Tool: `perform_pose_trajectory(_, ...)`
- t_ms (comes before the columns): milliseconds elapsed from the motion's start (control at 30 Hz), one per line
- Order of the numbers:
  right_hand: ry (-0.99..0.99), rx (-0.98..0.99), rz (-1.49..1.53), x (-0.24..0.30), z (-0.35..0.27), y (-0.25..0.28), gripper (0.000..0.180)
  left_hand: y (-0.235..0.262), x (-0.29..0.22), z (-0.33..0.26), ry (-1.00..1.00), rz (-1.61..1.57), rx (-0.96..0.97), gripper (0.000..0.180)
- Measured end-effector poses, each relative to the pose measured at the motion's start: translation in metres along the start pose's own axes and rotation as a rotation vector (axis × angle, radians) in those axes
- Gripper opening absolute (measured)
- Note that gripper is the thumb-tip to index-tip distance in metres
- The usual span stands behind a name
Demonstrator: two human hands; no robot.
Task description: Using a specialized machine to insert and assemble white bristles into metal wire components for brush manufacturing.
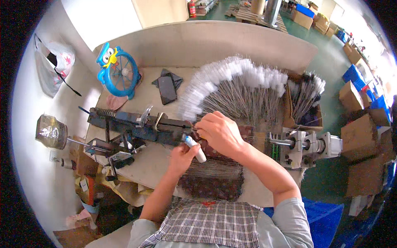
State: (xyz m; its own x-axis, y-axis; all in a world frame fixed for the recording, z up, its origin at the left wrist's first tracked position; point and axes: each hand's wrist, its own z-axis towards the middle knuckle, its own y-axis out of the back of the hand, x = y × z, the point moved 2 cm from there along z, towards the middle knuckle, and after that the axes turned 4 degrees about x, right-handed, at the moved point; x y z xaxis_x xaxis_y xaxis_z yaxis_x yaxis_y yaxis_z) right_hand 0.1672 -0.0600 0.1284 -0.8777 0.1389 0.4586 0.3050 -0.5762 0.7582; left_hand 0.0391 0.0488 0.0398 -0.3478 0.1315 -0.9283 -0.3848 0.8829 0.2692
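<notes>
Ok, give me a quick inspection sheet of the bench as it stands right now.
Surface: pale worktable, crowded.
Job's things: small white-tipped brush, dark metal jig, fanned pile of wire-stemmed brushes.
Clutter: blue bird-shaped fan, dark phone, glass jar.
Hands: left hand grips the small brush; right hand at the jig's end.
Cables: nothing seen.
Surroundings: green floor, cardboard boxes, grey motor unit.

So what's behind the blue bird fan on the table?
Behind the blue bird fan stands a beige wall panel. A pinkish cloth peeks out under it. Whatever sits directly behind the fan's ring is hidden.
</notes>
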Motion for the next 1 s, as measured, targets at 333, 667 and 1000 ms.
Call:
perform_pose_trajectory(333,-0.039,-0.017,0.122,-0.028,-0.064,-0.044,0.017,-0.017,0.007,0.003,-0.055,-0.159,-0.093,0.018)
perform_pose_trajectory(667,-0.02,0.224,0.098,-0.02,-0.061,-0.029,0.016,0.108,0.106,-0.02,0.228,-0.859,-0.322,0.025)
perform_pose_trajectory(1000,-0.117,0.28,0.137,-0.016,-0.061,-0.029,0.017,0.149,0.117,-0.031,0.223,-1.045,-0.507,0.016)
